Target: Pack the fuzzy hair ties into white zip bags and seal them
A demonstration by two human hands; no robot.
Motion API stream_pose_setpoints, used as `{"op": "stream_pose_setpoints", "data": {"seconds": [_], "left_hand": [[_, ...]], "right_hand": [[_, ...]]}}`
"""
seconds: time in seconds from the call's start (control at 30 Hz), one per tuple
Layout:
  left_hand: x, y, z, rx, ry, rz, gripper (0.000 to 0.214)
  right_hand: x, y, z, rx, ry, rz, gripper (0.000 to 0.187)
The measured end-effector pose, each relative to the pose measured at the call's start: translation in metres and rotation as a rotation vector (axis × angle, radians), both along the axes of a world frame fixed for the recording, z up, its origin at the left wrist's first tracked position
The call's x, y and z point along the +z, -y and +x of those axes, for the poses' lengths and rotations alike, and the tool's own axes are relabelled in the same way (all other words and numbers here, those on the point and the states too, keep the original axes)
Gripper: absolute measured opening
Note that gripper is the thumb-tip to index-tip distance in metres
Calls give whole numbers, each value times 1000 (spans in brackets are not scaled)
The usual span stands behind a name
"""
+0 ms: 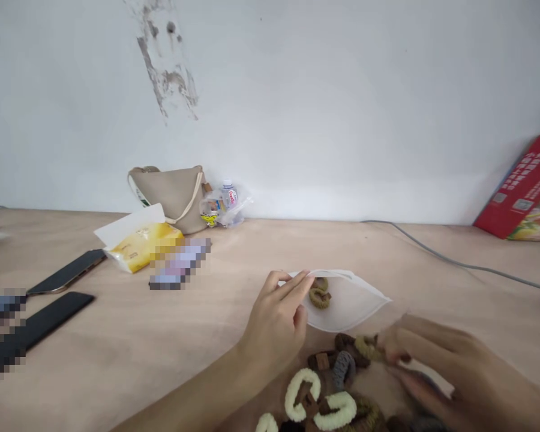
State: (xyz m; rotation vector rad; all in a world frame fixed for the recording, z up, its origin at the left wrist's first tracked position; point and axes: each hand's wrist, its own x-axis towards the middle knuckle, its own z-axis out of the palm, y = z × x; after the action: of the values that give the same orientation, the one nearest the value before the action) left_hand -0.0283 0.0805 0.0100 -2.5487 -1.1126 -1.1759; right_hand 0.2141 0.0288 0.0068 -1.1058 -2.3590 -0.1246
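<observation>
Left hand [276,315], grip on a smooth frosted pouch [351,306]; right hand [445,357], blurred pinch on a fuzzy olive loop [366,347].

We're reading no text clearly.
We're seeing white characters [530,168] and code squares [522,205] on the red box [506,201], a logo [233,195] on the bottle [227,184], faint print [143,230] on the yellow packet [137,245]; all blurred.

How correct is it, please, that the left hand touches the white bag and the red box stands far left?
Not far left: the head view shows the red box at the far right; the left hand does touch the white bag.
</observation>
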Motion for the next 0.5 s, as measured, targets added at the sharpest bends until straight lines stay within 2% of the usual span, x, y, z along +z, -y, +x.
{"op": "stream_pose_setpoints", "data": {"seconds": [0.1,0.13,0.2,0.3,0.4,0.5], "left_hand": [[2,0,1,16,-16,8,47],[3,0,1,18,-21,5,46],[3,0,0,19,-23,-1,46],[4,-1,0,28,-19,-6,48],[4,-2,-1,33,-18,-19,49],[4,-1,-2,33,-14,-23,48]], "right_hand": [[10,-4,-5,66,17,18,18],[12,-4,-9,68,23,-2,17],[14,1,-18,92,65,-114,13],[5,11,-31,231,115,-209,18],[-14,15,-41,293,137,-74,18],[-28,13,-47,219,124,143,22]]}}
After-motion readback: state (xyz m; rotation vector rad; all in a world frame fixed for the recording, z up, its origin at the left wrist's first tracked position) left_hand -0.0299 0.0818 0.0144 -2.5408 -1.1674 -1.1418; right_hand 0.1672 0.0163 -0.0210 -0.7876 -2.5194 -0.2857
